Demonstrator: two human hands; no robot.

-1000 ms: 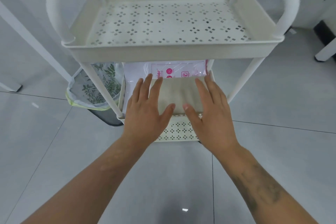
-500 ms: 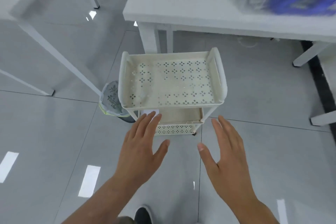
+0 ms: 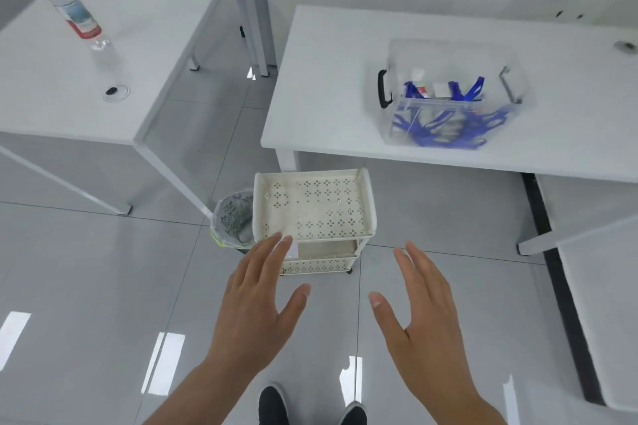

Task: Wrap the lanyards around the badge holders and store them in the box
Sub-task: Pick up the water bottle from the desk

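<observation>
- Grey glossy floor tiles [image 3: 86, 286] fill the lower view, with white tables standing on them; I am reading all this from the head camera, looking down.
- Clear plastic box [image 3: 448, 93] sits on the white table [image 3: 328, 79] ahead and to the right, near that table's front edge. It is motion-blurred.
- Blue lanyards [image 3: 445, 129] lie tangled inside the box, with pale badge holders [image 3: 440, 90] among them; I cannot tell how many, nor whether any are wrapped.
- Black handle [image 3: 382, 89] shows on the box's left end, a grey one on the right end.
- Left hand [image 3: 255, 314] hangs in the air over the floor, palm down, fingers straight and slightly spread, holding nothing. Its fingertips overlap the near corner of the cart in the view; I cannot tell whether they touch.
- Right hand [image 3: 424, 317] is likewise flat and spread, fingers straight, gripping nothing, well apart from the box.
- Cream perforated cart [image 3: 312, 207] stands on the floor just in front of the table; its top tray is bare, a lower shelf shows beneath.
- Small bin [image 3: 233, 221] with a leaf-patterned liner stands just beside the cart's left side.
- Second white table [image 3: 103, 62] at left carries a clear bottle [image 3: 65, 7] with a red cap and a red label.
- Dark shoes [image 3: 272, 404] show at the bottom edge.
</observation>
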